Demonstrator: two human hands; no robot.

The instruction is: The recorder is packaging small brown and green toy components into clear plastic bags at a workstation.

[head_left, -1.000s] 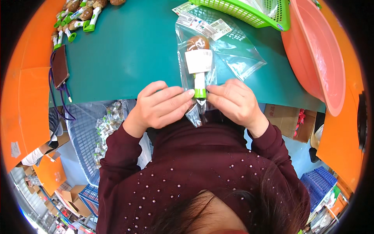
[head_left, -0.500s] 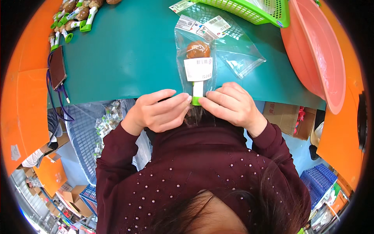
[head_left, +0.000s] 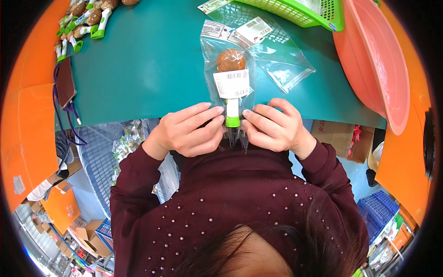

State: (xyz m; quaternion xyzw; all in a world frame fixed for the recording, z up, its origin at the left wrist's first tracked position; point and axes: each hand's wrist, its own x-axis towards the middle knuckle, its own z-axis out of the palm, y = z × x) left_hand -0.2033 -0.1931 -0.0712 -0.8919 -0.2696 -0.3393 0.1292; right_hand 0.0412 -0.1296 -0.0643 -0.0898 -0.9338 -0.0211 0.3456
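Note:
A toy with a round brown head (head_left: pixel 230 60), a white handle and a green end lies inside a clear plastic bag (head_left: pixel 210 69) at the table's near edge. The white label (head_left: pixel 232 84) covers its middle. My left hand (head_left: pixel 187 131) pinches the bag's near left side beside the green end. On the opposite side, my right hand (head_left: pixel 274 127) grips the bag's edge between thumb and fingers. Loose film hangs below the green end, between both hands. Another clear bag (head_left: pixel 284 69), flat, lies just right of the bagged toy.
Several similar brown-headed toys (head_left: pixel 94 17) are heaped at the far left, with a phone (head_left: pixel 66 82) and purple cord nearby. A green basket (head_left: pixel 300 13) and pink basin (head_left: pixel 369 60) stand at the far right. Below the table's left edge is a blue crate (head_left: pixel 99 161) containing small packets.
The bagged toy has shifted slightly left and its bag's near end spreads wider. My right fingers have moved off the green end to the bag's right edge.

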